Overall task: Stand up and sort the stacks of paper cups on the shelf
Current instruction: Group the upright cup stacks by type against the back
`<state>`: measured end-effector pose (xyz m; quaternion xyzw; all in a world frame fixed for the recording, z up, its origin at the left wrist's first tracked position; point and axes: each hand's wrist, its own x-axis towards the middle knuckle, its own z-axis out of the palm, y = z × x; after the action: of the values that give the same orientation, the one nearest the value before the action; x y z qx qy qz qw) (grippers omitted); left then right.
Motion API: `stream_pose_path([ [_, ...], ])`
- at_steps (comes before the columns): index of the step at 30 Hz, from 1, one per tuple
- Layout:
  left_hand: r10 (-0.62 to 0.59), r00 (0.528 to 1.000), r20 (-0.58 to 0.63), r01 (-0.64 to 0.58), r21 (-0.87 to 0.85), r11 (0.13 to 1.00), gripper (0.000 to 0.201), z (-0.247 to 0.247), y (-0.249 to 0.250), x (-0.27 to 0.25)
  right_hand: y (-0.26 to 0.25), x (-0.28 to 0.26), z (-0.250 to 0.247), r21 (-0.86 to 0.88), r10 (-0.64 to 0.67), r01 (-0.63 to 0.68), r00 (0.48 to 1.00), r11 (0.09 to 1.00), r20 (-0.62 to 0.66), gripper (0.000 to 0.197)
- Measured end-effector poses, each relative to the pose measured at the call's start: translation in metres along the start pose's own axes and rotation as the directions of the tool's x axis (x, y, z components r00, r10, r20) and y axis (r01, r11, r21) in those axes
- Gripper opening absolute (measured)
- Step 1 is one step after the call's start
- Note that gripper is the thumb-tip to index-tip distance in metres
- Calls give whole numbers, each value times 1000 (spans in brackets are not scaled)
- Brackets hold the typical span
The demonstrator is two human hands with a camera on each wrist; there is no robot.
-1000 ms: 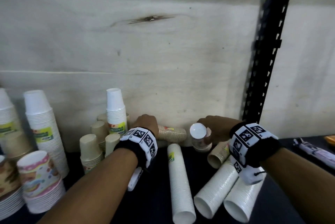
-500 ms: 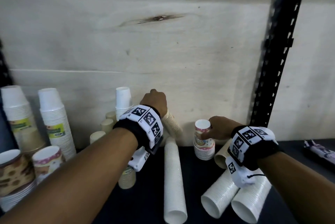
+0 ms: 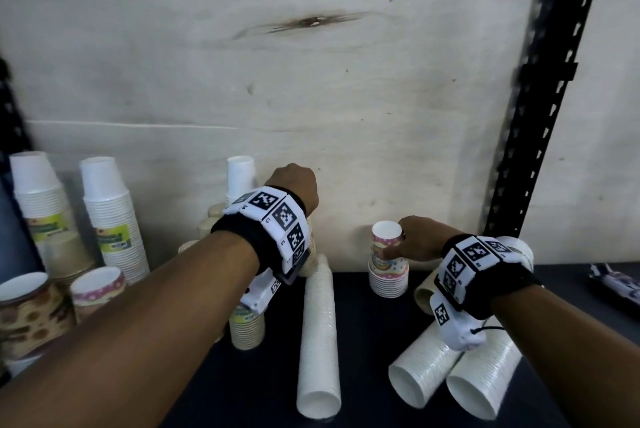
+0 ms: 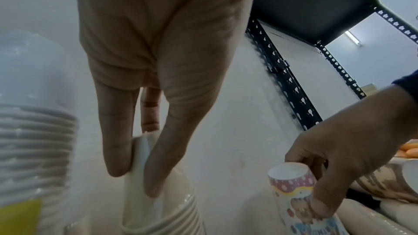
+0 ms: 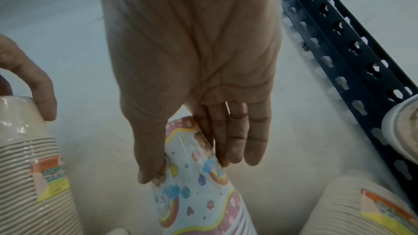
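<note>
My left hand (image 3: 294, 185) pinches the top of a beige cup stack (image 4: 158, 212), which stands nearly upright against the back panel. In the head view my wrist hides most of it. The left fingertips (image 4: 117, 165) squeeze the top cup. My right hand (image 3: 412, 240) grips a short patterned pink-and-blue cup stack (image 3: 388, 264) that stands upright on the dark shelf (image 3: 363, 341). In the right wrist view the right hand (image 5: 187, 167) has its thumb and fingers curled round that patterned stack (image 5: 194, 199), with the beige stack (image 5: 27, 176) to the left.
Three long white stacks (image 3: 318, 341) (image 3: 426, 368) (image 3: 485, 379) lie on the shelf in front. Tall white stacks (image 3: 110, 219) and patterned cups (image 3: 97, 285) stand at the left. A small beige stack (image 3: 246, 327) sits under my left wrist. A black shelf upright (image 3: 554, 81) rises at the right.
The left hand has raised the beige stack from lying flat to nearly upright. The right hand has tipped the patterned stack upright onto the shelf and still holds it.
</note>
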<state>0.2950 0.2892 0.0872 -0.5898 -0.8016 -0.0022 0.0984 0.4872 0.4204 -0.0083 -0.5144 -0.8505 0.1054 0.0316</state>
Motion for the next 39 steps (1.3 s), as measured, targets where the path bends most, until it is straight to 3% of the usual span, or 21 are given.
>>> stream_pose_path([
  [4,14,1000,10,-13,-29,999,18,-1,-2,-2,3,0,2,5,0,0,1000,1000,-6,61],
  [8,56,998,7,-55,-112,992,37,-4,-1,-1,3,0,3,2,-5,5,1000,1000,-17,62],
  [12,85,996,-14,-86,-184,979,33,-5,7,-2,1,0,2,13,2,-2,1000,1000,-9,65],
  [16,100,994,-46,-108,-226,968,31,-6,13,-2,1,2,5,43,-29,30,999,999,-16,86],
  [20,97,994,-46,-106,-233,967,32,-8,13,-3,2,1,2,65,-28,30,999,997,-30,68],
  [24,114,993,-25,-117,-218,969,33,-4,11,-2,1,1,1,75,-16,17,1000,997,-20,69],
  [28,153,988,37,-142,-215,966,33,7,11,1,-1,1,1,104,-5,4,1000,995,4,81],
  [33,185,976,112,-157,-221,963,30,22,13,8,-1,3,0,175,30,-33,999,984,21,61],
  [39,232,963,138,-194,-244,950,26,32,11,17,-1,0,-3,212,42,-38,999,977,-15,60],
])
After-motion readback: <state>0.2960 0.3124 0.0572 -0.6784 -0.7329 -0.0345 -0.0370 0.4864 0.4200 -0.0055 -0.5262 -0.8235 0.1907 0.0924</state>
